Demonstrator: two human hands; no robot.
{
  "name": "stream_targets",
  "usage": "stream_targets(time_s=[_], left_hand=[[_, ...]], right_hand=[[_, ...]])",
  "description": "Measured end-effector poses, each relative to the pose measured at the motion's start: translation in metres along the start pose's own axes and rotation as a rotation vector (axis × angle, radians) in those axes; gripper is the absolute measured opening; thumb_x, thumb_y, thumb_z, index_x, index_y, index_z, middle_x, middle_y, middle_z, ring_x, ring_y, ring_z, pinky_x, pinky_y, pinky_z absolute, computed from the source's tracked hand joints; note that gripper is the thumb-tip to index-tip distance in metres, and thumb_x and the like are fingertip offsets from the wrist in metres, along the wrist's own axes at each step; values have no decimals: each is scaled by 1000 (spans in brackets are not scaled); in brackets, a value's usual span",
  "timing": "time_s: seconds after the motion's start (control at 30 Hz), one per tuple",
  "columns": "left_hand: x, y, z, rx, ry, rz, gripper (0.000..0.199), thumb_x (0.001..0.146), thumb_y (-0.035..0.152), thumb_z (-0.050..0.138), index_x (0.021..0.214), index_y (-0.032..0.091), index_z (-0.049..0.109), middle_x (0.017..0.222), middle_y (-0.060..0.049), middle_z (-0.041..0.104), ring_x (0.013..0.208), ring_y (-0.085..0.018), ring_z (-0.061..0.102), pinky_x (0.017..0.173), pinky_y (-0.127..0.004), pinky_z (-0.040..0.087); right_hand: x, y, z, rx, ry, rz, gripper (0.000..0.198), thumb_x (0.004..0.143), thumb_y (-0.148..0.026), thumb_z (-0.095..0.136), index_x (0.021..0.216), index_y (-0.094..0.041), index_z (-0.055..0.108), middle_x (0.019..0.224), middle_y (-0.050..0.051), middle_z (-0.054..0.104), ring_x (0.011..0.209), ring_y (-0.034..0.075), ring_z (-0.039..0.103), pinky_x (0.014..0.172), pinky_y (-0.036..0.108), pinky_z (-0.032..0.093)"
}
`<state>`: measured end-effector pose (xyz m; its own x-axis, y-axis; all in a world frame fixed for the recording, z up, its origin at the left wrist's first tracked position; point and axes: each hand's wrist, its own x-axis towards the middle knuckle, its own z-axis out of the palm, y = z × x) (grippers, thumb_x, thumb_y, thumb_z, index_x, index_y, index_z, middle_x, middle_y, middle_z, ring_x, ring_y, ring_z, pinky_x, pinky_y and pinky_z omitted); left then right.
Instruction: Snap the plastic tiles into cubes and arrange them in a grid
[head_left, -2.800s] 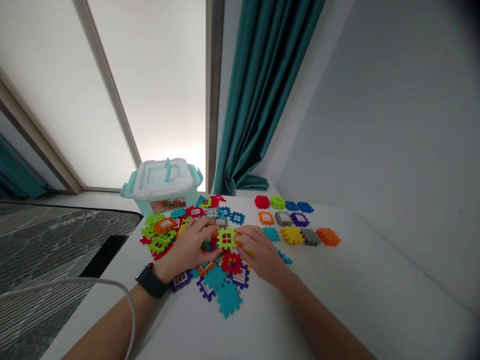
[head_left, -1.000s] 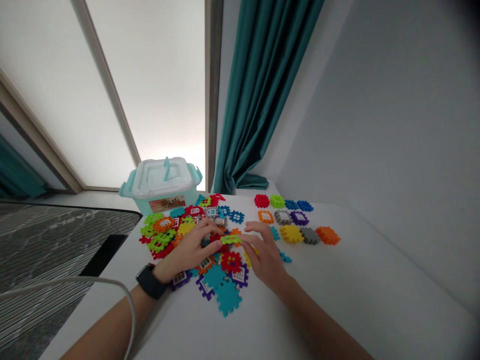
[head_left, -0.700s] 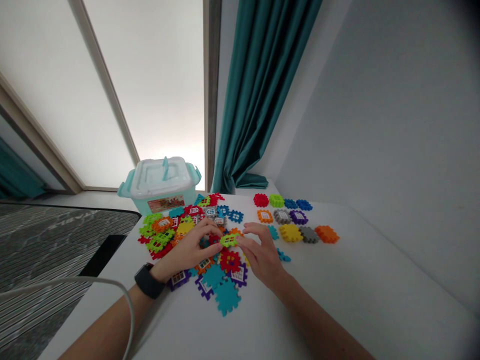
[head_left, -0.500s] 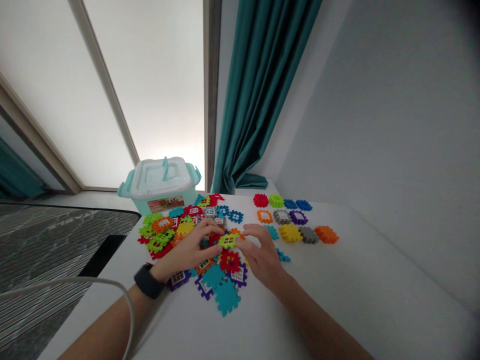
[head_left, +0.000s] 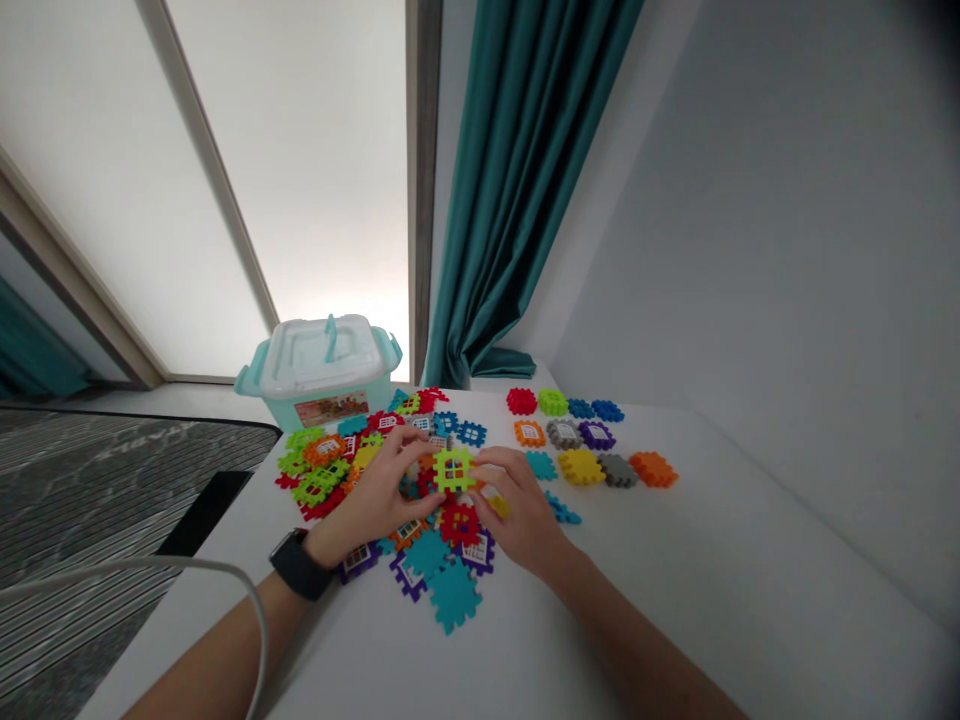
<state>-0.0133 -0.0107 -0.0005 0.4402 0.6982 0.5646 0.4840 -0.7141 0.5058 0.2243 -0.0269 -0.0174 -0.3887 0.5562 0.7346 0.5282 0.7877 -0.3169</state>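
One pale cable (head_left: 187, 563) arcs in from the left and crosses in front of the left forearm (head_left: 217, 645), below a dark wristwatch (head_left: 301, 567). Nearest on the white table (head_left: 540, 650) lies a turquoise tile (head_left: 454, 597), with purple frames (head_left: 409, 578) beside it and a red tile (head_left: 458, 525) just beyond. Over the loose pieces, a lime window tile (head_left: 453, 470) is tipped up to face the camera: the left hand (head_left: 382, 490) has thumb and forefinger narrowed on its left edge, and the right hand (head_left: 521, 510) pinches the opposite edge. Both hands block part of the mixed heap (head_left: 322, 482). Farther right lie three rows: a yellow tile (head_left: 581, 467), grey and orange; orange, grey and purple; red, lime and two blues. Behind the heap stands a lidded tub (head_left: 330, 372); beyond, a teal curtain (head_left: 517, 180) hangs.
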Motion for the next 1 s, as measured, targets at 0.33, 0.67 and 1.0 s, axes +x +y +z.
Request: stream_targets(time_s=[0.33,0.67,1.0], left_hand=[[-3,-1,2,177,16,82,40,85,29,75,122,23,61,130,-13,54,120,-30,57,101,-46,52],[-4,-1,5,167,8,79,39,83,31,75,119,22,61,128,-13,57,118,-30,58,100,-47,52],[0,0,8,179,-7,91,41,83,31,76,119,21,58,125,-12,58,117,-29,58,97,-44,51]], right_hand=[[-3,3,6,-38,-106,126,63,94,-34,63,152,-25,37,138,15,55,129,32,53,109,55,49],[-3,4,4,-41,-124,92,67,96,-32,63,156,-27,33,134,15,57,125,32,56,105,55,53],[2,4,-2,4,-151,87,51,97,-34,62,144,-25,45,134,14,61,125,30,56,105,53,51]])
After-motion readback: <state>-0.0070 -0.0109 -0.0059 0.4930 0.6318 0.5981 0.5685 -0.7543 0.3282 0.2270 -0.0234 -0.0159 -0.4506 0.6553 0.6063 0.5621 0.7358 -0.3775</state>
